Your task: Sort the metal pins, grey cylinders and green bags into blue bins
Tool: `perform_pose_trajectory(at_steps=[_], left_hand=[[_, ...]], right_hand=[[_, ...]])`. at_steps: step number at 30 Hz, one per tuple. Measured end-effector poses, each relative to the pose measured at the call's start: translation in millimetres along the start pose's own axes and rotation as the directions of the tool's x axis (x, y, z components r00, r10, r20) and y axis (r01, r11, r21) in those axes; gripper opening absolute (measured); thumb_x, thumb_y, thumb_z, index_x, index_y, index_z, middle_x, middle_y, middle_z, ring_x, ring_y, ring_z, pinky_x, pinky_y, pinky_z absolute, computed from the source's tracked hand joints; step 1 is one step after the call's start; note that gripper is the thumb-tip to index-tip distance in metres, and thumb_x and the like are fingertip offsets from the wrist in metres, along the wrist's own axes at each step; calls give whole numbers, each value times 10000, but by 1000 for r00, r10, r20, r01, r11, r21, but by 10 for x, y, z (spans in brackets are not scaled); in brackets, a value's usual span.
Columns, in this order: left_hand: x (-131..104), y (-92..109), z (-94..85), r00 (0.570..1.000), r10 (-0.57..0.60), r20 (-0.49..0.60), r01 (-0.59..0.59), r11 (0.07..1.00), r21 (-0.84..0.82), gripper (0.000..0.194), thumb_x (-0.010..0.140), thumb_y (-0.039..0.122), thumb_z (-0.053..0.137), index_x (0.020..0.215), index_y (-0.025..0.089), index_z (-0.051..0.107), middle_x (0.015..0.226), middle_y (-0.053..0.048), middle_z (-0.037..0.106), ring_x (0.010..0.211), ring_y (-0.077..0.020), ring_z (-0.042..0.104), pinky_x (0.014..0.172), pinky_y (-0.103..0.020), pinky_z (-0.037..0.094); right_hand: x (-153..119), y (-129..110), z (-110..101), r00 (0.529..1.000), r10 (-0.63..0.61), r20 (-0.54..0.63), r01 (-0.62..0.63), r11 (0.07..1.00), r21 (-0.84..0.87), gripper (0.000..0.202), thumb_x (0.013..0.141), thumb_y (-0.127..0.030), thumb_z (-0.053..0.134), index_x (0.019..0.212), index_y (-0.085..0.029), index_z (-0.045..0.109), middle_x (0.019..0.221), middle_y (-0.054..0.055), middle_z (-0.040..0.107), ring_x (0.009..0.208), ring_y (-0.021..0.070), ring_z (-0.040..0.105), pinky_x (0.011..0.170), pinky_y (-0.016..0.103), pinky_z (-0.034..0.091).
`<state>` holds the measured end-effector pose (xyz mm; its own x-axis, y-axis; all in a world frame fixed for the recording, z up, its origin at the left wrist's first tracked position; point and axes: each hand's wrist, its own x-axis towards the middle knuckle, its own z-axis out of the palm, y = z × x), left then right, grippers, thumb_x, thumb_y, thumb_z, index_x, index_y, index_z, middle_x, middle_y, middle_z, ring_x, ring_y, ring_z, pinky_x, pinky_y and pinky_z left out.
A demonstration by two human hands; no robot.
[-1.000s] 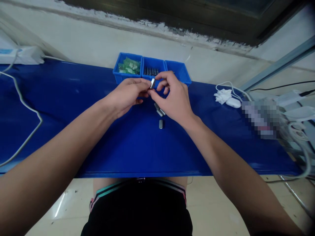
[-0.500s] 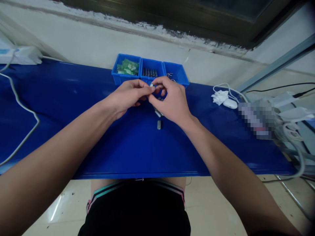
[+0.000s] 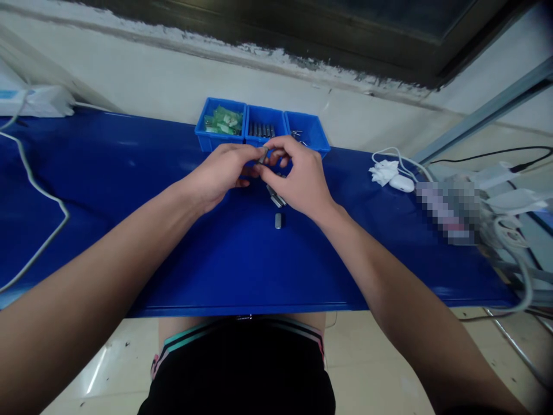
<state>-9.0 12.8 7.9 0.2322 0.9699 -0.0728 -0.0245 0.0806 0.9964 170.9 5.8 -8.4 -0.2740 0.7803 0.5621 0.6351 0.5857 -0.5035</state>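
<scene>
The left hand [image 3: 227, 168] and right hand [image 3: 304, 180] pinch a small gray piece [image 3: 263, 155]. More gray blocks [image 3: 276, 200] lie on the blue table [image 3: 254, 265], close by.

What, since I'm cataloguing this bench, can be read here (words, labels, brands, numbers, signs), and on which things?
No text can be read anywhere.
Pixelated item at right: blurred out.
Blue patch on the white box: no legible print.
Held metal piece: too small to tell.

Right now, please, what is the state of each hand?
Left hand: closed, holding a small grey metal piece.
Right hand: closed, thumb and forefinger holding the same piece.
</scene>
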Motion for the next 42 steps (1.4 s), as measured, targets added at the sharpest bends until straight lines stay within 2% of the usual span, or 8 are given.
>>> perform_pose_trajectory(at_steps=[7,11,14,18,23,34,37,42], left_hand=[[13,3,10,998,-68,10,69,994,-86,183,894,367,719,855,189,737,937,-74,771,831,-207,722,722,-321,550],[10,-16,20,1000,-9,-9,9,1000,-22,306,947,494,758,877,199,712,959,-73,769,867,-214,726,723,-314,536],[3,-21,19,998,47,-43,-44,997,62,375,906,536,853,870,217,659,920,-49,738,872,-208,704,719,-309,507],[4,-17,7,995,79,-64,-71,989,127,383,868,472,903,819,220,619,858,-27,685,825,-190,650,693,-313,468],[-9,-1,11,995,88,-50,-82,990,116,308,923,387,829,792,210,614,821,-13,646,775,-168,599,703,-318,436],[-73,72,70,1000,-16,7,16,998,68,286,1108,283,617,848,168,642,823,-8,614,785,-113,570,716,-255,419],[-54,45,44,1000,-11,-7,12,997,82,267,1066,336,702,856,186,633,844,-4,639,789,-118,581,711,-253,431],[-9,-5,3,997,69,-39,-63,988,141,331,854,389,909,808,212,633,809,-3,644,769,-151,584,676,-273,432]], right_hand=[[-2,-22,11,999,-13,-29,14,999,36,268,935,-202,723,1194,-263,689,1010,17,767,967,237,723,931,452,598],[-2,-34,-10,1000,-14,-20,14,1000,-28,268,928,-212,719,1190,-263,695,1068,34,777,1013,255,720,954,470,591],[-5,-40,-22,998,-42,-37,39,996,-78,232,927,-202,705,1152,-257,703,1122,52,776,1051,267,712,982,483,578],[-11,-45,-22,998,-55,-32,50,991,-128,203,951,-197,670,1139,-263,708,1159,63,770,1090,277,700,993,488,563],[-12,-32,-19,997,-71,-30,67,991,-118,220,941,-192,684,1152,-255,703,1161,60,762,1091,273,694,1002,485,554],[-1,-34,-38,998,-61,-27,58,991,-119,235,924,-200,706,1155,-241,703,1143,68,764,1079,273,692,1004,478,550],[0,-46,-39,999,-44,-21,41,990,-136,220,930,-193,689,1142,-248,703,1154,65,764,1091,275,691,1027,491,541],[-8,-51,-27,999,-45,-12,42,988,-149,209,939,-198,671,1140,-246,704,1165,63,755,1113,277,680,1026,493,534]])
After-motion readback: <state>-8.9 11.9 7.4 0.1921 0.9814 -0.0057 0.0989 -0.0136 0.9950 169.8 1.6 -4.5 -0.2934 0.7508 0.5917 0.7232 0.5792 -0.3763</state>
